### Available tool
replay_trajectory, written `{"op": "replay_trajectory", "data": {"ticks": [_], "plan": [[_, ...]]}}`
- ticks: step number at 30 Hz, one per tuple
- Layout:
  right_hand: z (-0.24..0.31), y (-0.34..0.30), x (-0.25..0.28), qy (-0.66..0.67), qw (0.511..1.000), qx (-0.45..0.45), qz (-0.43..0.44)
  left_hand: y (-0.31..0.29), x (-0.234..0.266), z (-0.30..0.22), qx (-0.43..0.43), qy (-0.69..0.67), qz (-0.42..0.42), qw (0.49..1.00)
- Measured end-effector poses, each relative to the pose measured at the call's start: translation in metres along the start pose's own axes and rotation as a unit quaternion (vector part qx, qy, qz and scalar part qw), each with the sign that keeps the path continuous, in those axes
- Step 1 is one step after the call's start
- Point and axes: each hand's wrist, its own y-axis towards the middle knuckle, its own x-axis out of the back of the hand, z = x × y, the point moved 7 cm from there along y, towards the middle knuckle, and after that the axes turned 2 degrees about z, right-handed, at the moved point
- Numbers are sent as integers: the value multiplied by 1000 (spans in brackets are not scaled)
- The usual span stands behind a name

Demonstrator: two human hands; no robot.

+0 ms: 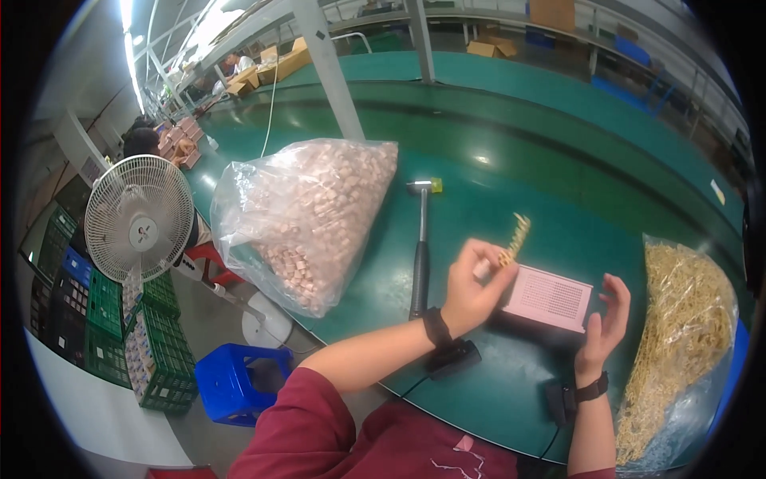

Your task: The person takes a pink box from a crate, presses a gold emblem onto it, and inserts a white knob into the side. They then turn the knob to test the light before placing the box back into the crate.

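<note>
Between the thumb and fingers of my left hand (474,287) is a short yellowish, notched strip (518,237), pointing up and away. A small pale block (482,269) also shows at those fingers. Just right of that hand stands a pink perforated box (550,297) with rows of small holes on its face. At the box's right end, my right hand (604,326) is open with its fingers apart; nothing shows in it. On the table left of my left hand lies a hammer (422,247) with a black grip and a yellow face on its head.
A large clear bag of small beige blocks (311,215) sits at left on the green table (479,191). At right lies a bag of yellowish strips (678,319). Beyond the table's left edge are a fan (142,227), a blue stool (231,383) and green crates (163,351).
</note>
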Motion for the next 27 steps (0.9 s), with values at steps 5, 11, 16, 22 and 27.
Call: {"op": "replay_trajectory", "data": {"ticks": [5, 11, 16, 22, 27], "plan": [[57, -15, -6, -174, 959, 215, -68, -20, -27, -59, -251, 125, 153, 948], [91, -36, -18, -296, 871, 391, 25, -49, -53, -67, -283, 93, 317, 900], [81, -31, -24, -301, 886, 341, 92, -44, -46, -68, -302, 79, 246, 918], [82, -35, -28, -191, 922, 322, 97, -44, -37, -65, -257, 82, 211, 940], [88, -37, -33, -193, 928, 285, 143, -46, -44, -63, -278, 85, 224, 930]]}}
